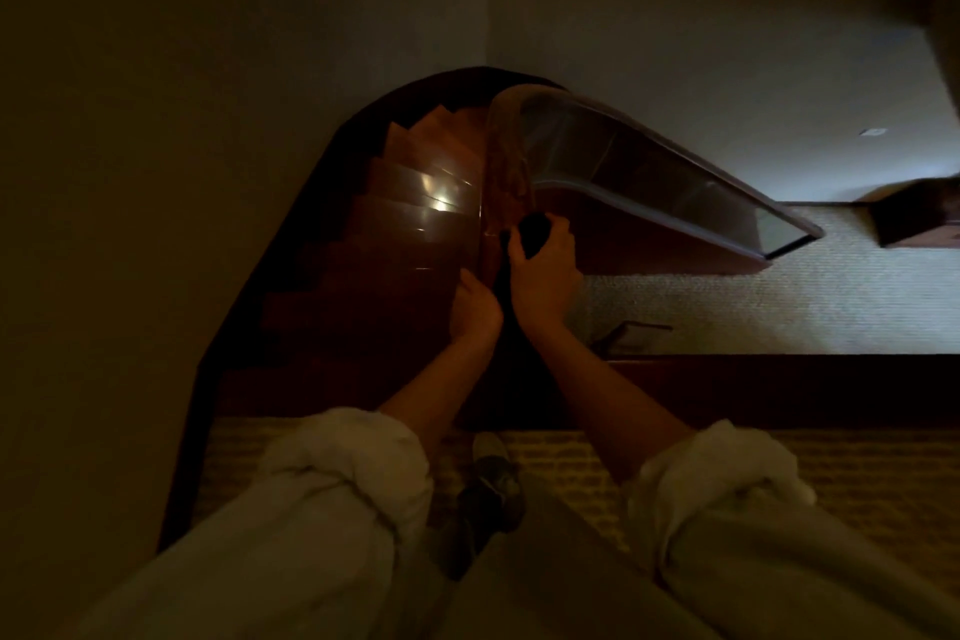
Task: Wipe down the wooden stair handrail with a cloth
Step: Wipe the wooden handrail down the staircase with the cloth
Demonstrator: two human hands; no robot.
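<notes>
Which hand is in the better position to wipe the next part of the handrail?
The right hand. It grips the dark cloth against the wooden handrail, which runs on ahead of it. The left hand sits nearer the body; the dim picture does not show it holding cloth.

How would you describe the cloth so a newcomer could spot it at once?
Find the curved wooden staircase mid-frame and follow the handrail along its right edge toward the person. The cloth is the black wad bulging from the right hand on that rail, darker than the reddish wood and the left hand beside it.
</notes>
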